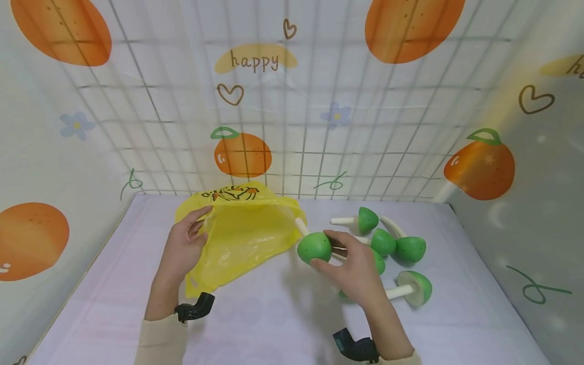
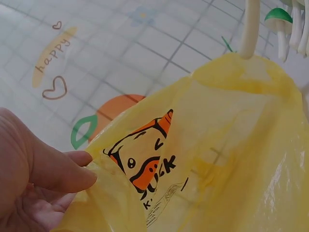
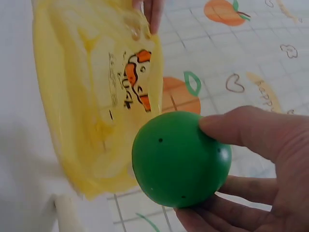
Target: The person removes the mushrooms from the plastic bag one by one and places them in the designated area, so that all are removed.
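A yellow plastic bag (image 1: pixel 246 238) with a printed duck lies on the table, its mouth spread. At its left edge my left hand (image 1: pixel 184 246) pinches the film between thumb and fingers, as the left wrist view shows with the bag (image 2: pixel 231 159) beside the hand (image 2: pixel 43 169). My right hand (image 1: pixel 356 263) grips a toy mushroom (image 1: pixel 315 247) by its green cap, the white stem pointing up and left to the bag's right edge. In the right wrist view the cap (image 3: pixel 181 159) sits between thumb and fingers.
Several more green-capped toy mushrooms lie right of the bag, among them one at the back (image 1: pixel 367 220), one at the far right (image 1: pixel 411 249) and one nearer the front (image 1: pixel 416 289). Part of the group hides behind my right hand. A printed curtain (image 1: pixel 283 111) closes off the back.
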A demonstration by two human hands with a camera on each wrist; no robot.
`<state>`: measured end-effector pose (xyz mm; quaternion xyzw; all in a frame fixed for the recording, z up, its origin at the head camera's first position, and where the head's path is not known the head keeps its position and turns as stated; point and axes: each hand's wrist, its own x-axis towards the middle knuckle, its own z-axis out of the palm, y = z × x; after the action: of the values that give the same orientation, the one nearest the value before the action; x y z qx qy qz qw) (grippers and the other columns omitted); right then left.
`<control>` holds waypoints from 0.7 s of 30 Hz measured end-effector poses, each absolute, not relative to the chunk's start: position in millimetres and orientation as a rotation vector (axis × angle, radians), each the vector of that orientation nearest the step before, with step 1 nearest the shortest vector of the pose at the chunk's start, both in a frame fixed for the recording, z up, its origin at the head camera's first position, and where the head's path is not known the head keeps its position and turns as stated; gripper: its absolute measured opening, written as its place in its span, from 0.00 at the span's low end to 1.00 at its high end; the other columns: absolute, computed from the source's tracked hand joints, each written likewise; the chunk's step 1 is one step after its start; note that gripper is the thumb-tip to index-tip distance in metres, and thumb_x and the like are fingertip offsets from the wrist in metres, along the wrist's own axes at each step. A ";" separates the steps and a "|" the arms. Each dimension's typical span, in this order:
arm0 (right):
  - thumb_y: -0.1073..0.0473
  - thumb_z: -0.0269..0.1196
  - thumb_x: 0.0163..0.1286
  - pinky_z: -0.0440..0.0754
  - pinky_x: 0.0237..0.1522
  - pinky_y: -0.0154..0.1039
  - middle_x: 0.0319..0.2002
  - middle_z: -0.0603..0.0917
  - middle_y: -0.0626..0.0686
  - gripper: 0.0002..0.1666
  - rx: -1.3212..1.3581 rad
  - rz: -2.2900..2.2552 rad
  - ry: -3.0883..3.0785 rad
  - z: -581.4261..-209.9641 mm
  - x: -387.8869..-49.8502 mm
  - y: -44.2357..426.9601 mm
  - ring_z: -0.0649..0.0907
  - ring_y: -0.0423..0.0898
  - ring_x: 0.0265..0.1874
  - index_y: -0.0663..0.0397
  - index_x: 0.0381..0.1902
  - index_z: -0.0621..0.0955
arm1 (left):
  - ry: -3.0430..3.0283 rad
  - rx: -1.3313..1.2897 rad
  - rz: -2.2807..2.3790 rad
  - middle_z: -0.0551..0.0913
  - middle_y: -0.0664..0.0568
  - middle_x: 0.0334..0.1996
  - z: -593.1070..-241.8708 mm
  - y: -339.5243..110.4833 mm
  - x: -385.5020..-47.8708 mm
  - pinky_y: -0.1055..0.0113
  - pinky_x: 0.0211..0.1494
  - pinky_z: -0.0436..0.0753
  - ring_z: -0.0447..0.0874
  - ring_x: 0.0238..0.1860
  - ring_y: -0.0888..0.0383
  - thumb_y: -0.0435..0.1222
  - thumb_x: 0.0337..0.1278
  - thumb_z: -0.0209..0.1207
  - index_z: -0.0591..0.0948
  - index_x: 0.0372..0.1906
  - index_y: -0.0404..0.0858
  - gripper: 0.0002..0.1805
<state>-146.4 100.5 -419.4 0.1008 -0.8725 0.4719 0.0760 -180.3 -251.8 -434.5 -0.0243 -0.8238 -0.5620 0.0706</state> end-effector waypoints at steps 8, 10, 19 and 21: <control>0.60 0.78 0.60 0.83 0.62 0.57 0.58 0.85 0.65 0.39 0.167 1.246 -2.668 -422.8 -159.1 111.5 0.84 0.62 0.58 0.66 0.67 0.79 | -2.476 -0.062 -1.708 0.67 0.47 0.77 -435.1 -252.6 -180.8 0.46 0.75 0.72 0.68 0.76 0.46 0.20 0.72 0.51 0.71 0.78 0.41 0.33; 0.59 0.78 0.60 0.83 0.61 0.58 0.57 0.86 0.65 0.40 0.128 1.196 -2.694 -426.7 -165.4 110.9 0.84 0.63 0.58 0.66 0.68 0.78 | -2.473 -0.057 -1.717 0.67 0.47 0.77 -435.0 -253.2 -180.7 0.46 0.74 0.73 0.69 0.76 0.46 0.20 0.73 0.51 0.71 0.78 0.41 0.32; 0.56 0.78 0.60 0.83 0.57 0.59 0.56 0.85 0.67 0.41 0.024 1.072 -2.762 -445.0 -193.2 104.7 0.84 0.63 0.53 0.68 0.68 0.78 | -2.479 -0.069 -1.692 0.64 0.46 0.79 -434.2 -254.3 -180.6 0.41 0.78 0.65 0.66 0.77 0.43 0.20 0.72 0.51 0.71 0.78 0.40 0.33; 0.56 0.78 0.60 0.82 0.56 0.60 0.56 0.85 0.67 0.41 0.019 1.033 -2.775 -448.7 -197.6 102.0 0.83 0.63 0.53 0.69 0.68 0.77 | -2.480 -0.068 -1.692 0.64 0.46 0.79 -434.2 -254.2 -180.5 0.41 0.78 0.65 0.65 0.77 0.43 0.20 0.72 0.51 0.71 0.78 0.41 0.33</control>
<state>-197.6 102.0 -448.7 0.0064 -0.9334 0.3474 0.0902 -180.5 -254.2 -434.2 -0.0227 -0.8239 -0.5621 0.0691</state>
